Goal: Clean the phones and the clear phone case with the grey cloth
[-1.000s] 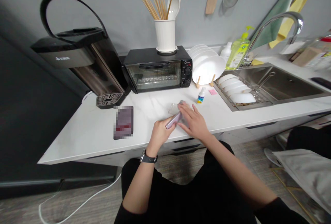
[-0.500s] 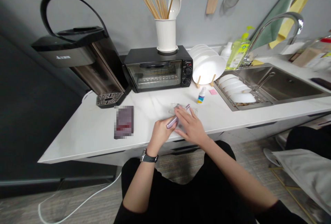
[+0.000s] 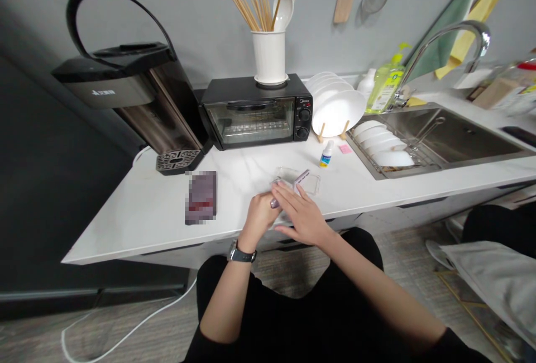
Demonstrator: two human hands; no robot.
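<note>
My left hand [image 3: 262, 212], with a watch on its wrist, is closed around a slim phone [image 3: 302, 177] with a pale lilac edge. My right hand [image 3: 299, 209] lies across the phone with its fingers stretched out flat, hiding most of it. Whether anything thin lies under the right palm cannot be made out. Just beyond the phone, a clear phone case [image 3: 314, 185] rests on the white counter. A small white spray bottle [image 3: 326, 154] with a blue and yellow label stands behind it, beside a pink square pad [image 3: 345, 149].
On the left, a dark purple blurred item [image 3: 201, 198] lies before a water dispenser [image 3: 167, 111]. A toaster oven [image 3: 257, 114] carries a utensil holder [image 3: 269, 56]. White plates [image 3: 337, 111] stand in a rack near the sink [image 3: 473, 137]. Another person's leg [image 3: 498, 234] shows at the right.
My right hand has slid left across the phone toward my left hand, uncovering more of the phone's far edge. The left hand has hardly moved.
</note>
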